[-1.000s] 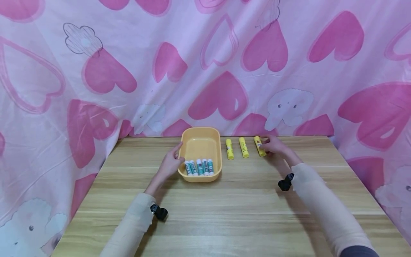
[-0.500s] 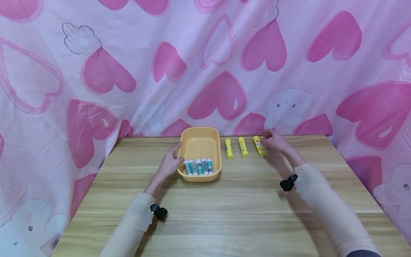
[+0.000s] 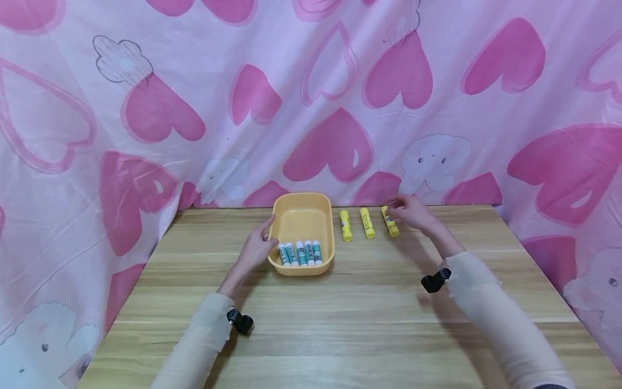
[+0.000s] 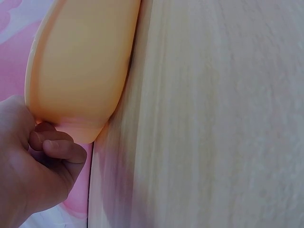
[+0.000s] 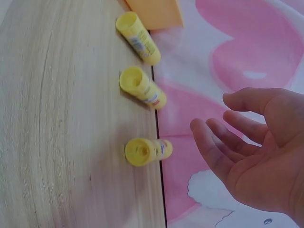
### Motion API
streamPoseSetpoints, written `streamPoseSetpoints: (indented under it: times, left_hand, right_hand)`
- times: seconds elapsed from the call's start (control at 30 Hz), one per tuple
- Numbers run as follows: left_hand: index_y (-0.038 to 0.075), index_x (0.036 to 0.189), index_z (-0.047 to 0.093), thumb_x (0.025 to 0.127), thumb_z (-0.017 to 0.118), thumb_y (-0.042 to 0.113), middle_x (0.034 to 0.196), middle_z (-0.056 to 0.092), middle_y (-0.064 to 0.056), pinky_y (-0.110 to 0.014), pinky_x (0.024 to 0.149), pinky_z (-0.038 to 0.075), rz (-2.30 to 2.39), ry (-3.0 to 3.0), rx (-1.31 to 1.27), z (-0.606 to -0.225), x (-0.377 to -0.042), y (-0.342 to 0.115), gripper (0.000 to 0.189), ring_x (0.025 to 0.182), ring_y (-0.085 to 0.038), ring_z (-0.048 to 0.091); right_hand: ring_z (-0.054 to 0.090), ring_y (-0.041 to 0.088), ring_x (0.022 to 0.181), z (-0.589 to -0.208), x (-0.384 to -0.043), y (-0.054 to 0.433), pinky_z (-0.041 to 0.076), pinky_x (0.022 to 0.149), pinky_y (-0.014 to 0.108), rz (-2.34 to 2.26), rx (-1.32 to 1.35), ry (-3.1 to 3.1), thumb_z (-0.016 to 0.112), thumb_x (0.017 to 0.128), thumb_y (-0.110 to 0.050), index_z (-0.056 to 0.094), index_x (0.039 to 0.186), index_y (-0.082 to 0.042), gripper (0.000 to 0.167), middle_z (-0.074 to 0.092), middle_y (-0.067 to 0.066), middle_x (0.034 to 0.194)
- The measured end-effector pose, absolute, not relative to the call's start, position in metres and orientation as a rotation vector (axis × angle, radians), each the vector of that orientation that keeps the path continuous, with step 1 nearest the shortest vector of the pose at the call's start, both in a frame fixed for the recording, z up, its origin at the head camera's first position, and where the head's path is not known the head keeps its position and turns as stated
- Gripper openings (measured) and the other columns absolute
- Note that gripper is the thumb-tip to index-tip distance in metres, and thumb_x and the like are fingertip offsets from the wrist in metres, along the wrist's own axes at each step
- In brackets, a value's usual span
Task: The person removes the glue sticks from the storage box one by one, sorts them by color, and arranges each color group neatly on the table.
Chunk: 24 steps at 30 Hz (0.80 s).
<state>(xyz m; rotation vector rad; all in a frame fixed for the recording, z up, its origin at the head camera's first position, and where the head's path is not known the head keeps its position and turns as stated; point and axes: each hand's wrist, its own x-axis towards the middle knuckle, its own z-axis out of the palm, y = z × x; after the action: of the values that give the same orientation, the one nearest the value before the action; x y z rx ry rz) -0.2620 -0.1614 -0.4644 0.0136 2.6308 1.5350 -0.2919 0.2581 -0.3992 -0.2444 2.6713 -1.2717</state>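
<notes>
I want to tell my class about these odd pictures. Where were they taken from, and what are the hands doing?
There's no robot here, just a person's two bare hands! The wide picture comes from a camera on the person's head. The two close-ups come from little black cameras, one on each wrist, so the table looks sideways there. On it sits a yellow-orange tray with five white-and-teal tubes inside. Three yellow tubes lie beside it. The left hand grips the tray's edge. The right hand holds nothing; it's near the yellow tube farthest from the tray.
</notes>
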Motion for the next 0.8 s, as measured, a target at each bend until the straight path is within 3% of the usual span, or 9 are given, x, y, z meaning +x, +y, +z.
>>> streamPoseSetpoints:
  times: [0.23, 0.47, 0.8]
  left_hand:
    - [0.027, 0.156, 0.034, 0.085, 0.063, 0.008, 0.069, 0.041, 0.003, -0.021, 0.048, 0.037, 1.544, 2.639, 0.035, -0.466, -0.262, -0.162, 0.079, 0.057, -0.012, 0.040]
    - [0.027, 0.156, 0.034, 0.086, 0.063, 0.008, 0.068, 0.041, 0.002, -0.021, 0.047, 0.037, 1.554, 2.624, 0.038, -0.467, -0.261, -0.162, 0.077, 0.057, -0.012, 0.040]
    - [0.023, 0.156, 0.033, 0.086, 0.062, 0.007, 0.065, 0.040, 0.003, -0.020, 0.047, 0.038, 1.577, 2.625, 0.082, -0.467, -0.263, -0.162, 0.077, 0.054, -0.011, 0.040]
  right_hand:
    - [0.066, 0.028, 0.094, -0.396, -0.287, 0.247, 0.060, 0.082, 0.045, -1.293, -0.290, 2.656, 0.057, 0.098, -0.019, 0.054, 0.135, 0.001, 0.042, 0.060, 0.023, 0.117]
    - [0.067, 0.040, 0.103, -0.391, -0.280, 0.234, 0.058, 0.084, 0.049, -1.344, -0.290, 2.588, 0.056, 0.099, -0.018, 0.053, 0.135, 0.003, 0.042, 0.059, 0.025, 0.117]
    - [0.068, 0.041, 0.101, -0.384, -0.274, 0.215, 0.060, 0.080, 0.046, -1.378, -0.418, 2.555, 0.058, 0.098, -0.014, 0.056, 0.132, 0.007, 0.040, 0.062, 0.026, 0.113]
